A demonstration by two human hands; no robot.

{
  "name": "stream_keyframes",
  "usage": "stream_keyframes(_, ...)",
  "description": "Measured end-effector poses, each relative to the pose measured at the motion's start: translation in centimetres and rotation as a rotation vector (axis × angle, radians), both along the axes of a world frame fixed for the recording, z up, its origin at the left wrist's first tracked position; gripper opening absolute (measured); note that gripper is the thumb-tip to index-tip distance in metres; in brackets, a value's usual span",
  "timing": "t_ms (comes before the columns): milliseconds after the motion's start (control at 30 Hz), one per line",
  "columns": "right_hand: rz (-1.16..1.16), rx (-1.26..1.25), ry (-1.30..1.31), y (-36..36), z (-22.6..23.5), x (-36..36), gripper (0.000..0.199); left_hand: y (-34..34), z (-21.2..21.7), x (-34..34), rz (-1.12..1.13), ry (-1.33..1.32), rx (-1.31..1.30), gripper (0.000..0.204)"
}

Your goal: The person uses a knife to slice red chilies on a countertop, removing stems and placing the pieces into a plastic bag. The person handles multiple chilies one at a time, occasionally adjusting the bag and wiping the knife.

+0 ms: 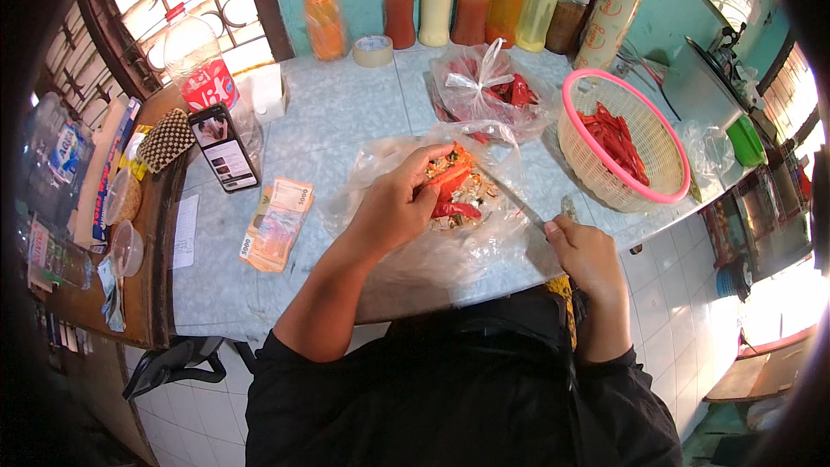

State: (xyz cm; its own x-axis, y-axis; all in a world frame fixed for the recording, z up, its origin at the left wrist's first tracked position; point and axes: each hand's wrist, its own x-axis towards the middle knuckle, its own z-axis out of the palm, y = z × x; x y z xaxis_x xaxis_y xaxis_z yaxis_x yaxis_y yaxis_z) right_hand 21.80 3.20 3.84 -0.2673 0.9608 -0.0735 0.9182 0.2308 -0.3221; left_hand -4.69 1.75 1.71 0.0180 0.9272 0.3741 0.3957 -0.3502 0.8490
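My left hand is closed on a red chili pepper, its fingers curled over the near end. Another red chili lies just below it on a heap of pale seeds and chili scraps. The heap rests on a clear plastic bag spread over the table. In my right hand is a knife, gripped near its handle, its blade slanting up and left toward the heap. My right fingers hide most of the handle.
A pink-rimmed basket of red chilies stands right. Behind the heap sits a tied plastic bag with more chilies. Sauce bottles line the wall. Banknotes and a propped phone are at left, beside a large bottle.
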Motion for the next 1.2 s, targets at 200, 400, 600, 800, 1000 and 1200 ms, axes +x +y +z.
stream_keyframes(200,0.032,-0.295,0.867,-0.4,0.0,0.1,0.040,0.1,1.2,-0.6,-0.048,-0.207,-0.224,0.038)
stream_keyframes(400,0.233,-0.647,1.260,-0.6,0.0,-2.9,0.060,0.1,1.8,-0.7,-0.140,-0.587,-0.406,0.035)
stream_keyframes(600,0.344,-0.663,1.304,-0.3,-1.8,-3.2,0.063,0.1,2.6,-1.1,-0.255,-0.774,-0.564,0.032)
stream_keyframes(800,0.211,-0.668,1.275,0.2,-1.4,-3.3,0.055,0.0,2.1,-1.1,-0.283,-0.776,-0.639,0.034)
stream_keyframes(1000,0.210,-0.654,1.271,0.4,0.0,-4.1,0.053,0.0,2.2,-1.1,-0.321,-0.660,-0.686,0.033)
stream_keyframes(1200,0.215,-0.561,1.294,1.5,-0.1,-4.4,0.051,-0.3,2.9,-1.1,-0.349,-0.642,-0.608,0.036)
